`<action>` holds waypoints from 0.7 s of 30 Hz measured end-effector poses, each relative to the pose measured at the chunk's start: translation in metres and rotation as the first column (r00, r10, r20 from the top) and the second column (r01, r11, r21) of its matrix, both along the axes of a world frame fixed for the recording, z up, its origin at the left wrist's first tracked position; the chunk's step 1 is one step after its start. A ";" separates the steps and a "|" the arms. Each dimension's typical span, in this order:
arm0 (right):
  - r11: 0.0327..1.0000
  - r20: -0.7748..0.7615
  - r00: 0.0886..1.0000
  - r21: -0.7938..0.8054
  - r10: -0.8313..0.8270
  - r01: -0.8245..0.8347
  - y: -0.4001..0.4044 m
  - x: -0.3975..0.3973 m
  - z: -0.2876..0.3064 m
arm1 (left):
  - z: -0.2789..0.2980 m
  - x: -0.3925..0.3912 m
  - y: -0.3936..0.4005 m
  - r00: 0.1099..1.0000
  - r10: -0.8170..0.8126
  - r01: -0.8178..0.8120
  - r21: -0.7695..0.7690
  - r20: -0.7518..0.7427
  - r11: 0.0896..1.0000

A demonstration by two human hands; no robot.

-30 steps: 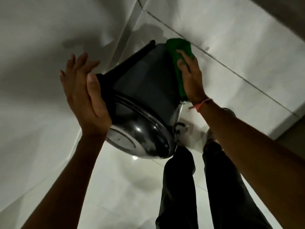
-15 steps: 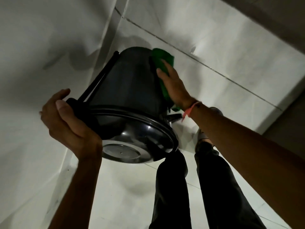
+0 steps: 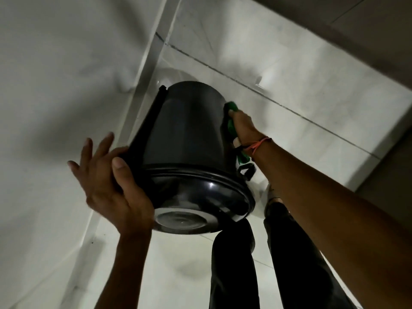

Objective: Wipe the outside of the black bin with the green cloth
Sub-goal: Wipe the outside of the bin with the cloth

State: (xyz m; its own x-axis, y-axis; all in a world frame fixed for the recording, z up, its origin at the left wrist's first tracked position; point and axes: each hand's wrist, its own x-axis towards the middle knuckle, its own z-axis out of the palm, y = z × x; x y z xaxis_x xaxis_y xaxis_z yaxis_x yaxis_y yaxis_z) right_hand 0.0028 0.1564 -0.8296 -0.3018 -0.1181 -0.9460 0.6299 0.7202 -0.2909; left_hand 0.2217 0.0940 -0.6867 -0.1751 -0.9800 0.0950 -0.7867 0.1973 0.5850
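Observation:
The black bin (image 3: 187, 130) is held up off the floor, tilted so its glossy lid (image 3: 196, 206) faces me and its base points away. My left hand (image 3: 111, 186) cups the lid's left rim, thumb on the black side strut, fingers spread behind. My right hand (image 3: 243, 123) presses the green cloth (image 3: 230, 121) flat against the bin's right side wall. Most of the cloth is hidden between palm and bin; a green corner hangs below the wrist, near the bin's pedal.
A white wall (image 3: 55, 108) rises on the left and meets the pale tiled floor (image 3: 278, 74) in a corner behind the bin. My dark-trousered legs (image 3: 289, 264) stand below the bin. A darker strip of floor runs along the upper right.
The bin has turned so the strut sits further left and more side wall shows. My right hand and cloth slid around to the right side. My left hand's fingers have opened out.

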 end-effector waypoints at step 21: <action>0.970 0.058 0.980 0.170 -0.188 0.176 0.039 0.035 0.033 | -0.006 -0.001 0.021 0.971 -0.234 0.238 -0.094 0.047 0.967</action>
